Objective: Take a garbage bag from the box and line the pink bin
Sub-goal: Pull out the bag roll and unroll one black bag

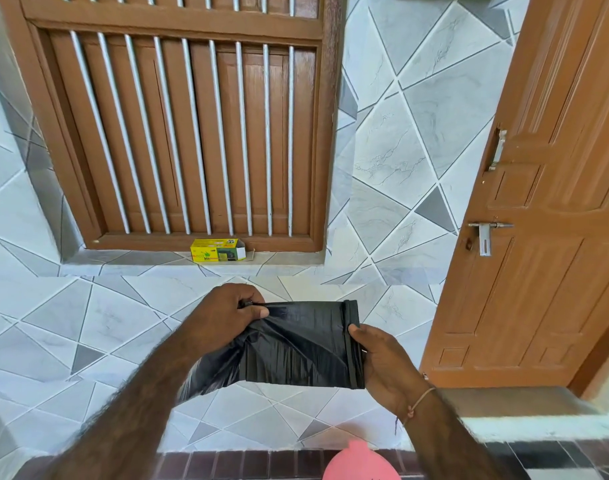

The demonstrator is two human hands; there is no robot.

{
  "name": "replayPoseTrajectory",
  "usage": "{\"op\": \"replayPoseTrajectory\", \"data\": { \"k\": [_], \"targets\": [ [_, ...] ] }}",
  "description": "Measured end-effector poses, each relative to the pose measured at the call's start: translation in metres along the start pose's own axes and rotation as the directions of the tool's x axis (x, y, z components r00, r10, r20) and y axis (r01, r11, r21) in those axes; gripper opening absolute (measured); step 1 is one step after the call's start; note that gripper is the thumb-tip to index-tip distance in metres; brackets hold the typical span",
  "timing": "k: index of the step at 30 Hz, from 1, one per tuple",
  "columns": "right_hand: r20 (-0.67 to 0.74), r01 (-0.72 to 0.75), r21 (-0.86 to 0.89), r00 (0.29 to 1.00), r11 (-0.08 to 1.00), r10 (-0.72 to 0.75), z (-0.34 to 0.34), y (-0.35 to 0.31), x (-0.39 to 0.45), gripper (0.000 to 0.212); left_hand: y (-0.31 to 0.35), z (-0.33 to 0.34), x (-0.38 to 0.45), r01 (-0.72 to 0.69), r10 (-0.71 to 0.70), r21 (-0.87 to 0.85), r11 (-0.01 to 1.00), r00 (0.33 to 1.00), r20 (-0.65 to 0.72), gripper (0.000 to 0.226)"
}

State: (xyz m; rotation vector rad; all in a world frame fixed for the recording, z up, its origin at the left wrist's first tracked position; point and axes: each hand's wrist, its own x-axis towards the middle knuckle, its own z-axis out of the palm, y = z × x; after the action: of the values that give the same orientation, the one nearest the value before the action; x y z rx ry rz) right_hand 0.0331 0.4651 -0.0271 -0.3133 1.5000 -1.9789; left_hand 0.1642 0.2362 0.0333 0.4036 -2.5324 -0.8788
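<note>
the black garbage bag [296, 344] is stretched between both hands in front of the tiled wall. the left hand [223, 317] pinches its top corner, the right hand [382, 358] grips its rolled end. the pink bin [360, 462] is cut off below, maybe its lid. the yellow box [218, 250] sits on the window ledge [140, 259].

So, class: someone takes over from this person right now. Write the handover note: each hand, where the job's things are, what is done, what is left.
Left hand: pinches the free end of the black garbage bag.
Right hand: grips the rolled part of the bag.
Yellow box: on the window ledge, end flap open.
Pink bin: below the hands, only its top shows at the bottom edge of the view.
Done: bag is out of the box, partly unrolled.
Left: finish unrolling, open the bag, line the bin.
</note>
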Motion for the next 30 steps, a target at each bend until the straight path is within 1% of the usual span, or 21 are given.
{"op": "replayPoseTrajectory", "data": {
  "k": [3,6,9,11,13,15,18,22,26,30],
  "targets": [
    [0.013,0.003,0.036,1.0,0.999,-0.004,0.002,0.001,0.0,0.028,-0.004,-0.004,-0.001,0.006,-0.006,0.022,1.0,1.0,-0.001,0.008],
    [-0.023,-0.001,0.066,1.0,0.998,0.003,0.009,0.001,0.001,0.036,-0.006,-0.005,-0.001,0.013,-0.013,0.032,0.999,1.0,0.0,0.007],
    [-0.014,0.016,0.062,1.0,0.998,-0.015,0.02,0.001,-0.001,0.033,-0.005,-0.004,-0.003,-0.002,0.002,0.038,0.999,1.0,0.009,0.006],
    [-0.016,0.05,0.004,0.999,0.999,-0.049,0.026,0.001,-0.004,0.027,-0.005,-0.004,-0.004,-0.009,0.008,0.046,0.999,1.0,0.019,0.006],
    [-0.048,0.07,-0.044,0.996,0.997,-0.072,0.028,0.001,-0.005,0.022,-0.008,-0.007,-0.006,-0.007,0.006,0.056,0.998,1.0,0.022,0.007],
    [-0.074,0.055,-0.044,0.996,0.998,-0.058,0.026,0.0,-0.007,0.02,-0.012,-0.011,-0.006,0.002,-0.003,0.072,0.997,1.0,0.015,0.008],
    [-0.118,-0.008,-0.029,0.993,1.0,0.004,0.02,0.0,-0.007,0.024,-0.018,-0.019,-0.009,0.021,-0.021,0.088,0.996,1.0,-0.001,0.009],
    [-0.065,-0.046,0.018,0.997,0.999,0.047,0.018,0.0,-0.006,0.027,-0.025,-0.024,-0.011,0.034,-0.035,0.081,0.996,0.999,0.01,0.01],
    [-0.024,-0.023,0.034,0.999,0.999,0.024,0.019,-0.001,-0.003,0.035,-0.03,-0.027,-0.013,0.033,-0.033,0.055,0.998,0.999,0.0,0.014],
    [-0.018,-0.038,0.132,0.999,0.991,0.041,0.019,0.0,-0.002,0.031,-0.034,-0.028,-0.015,0.039,-0.039,0.072,0.997,0.999,0.006,0.02]
  ]
}}
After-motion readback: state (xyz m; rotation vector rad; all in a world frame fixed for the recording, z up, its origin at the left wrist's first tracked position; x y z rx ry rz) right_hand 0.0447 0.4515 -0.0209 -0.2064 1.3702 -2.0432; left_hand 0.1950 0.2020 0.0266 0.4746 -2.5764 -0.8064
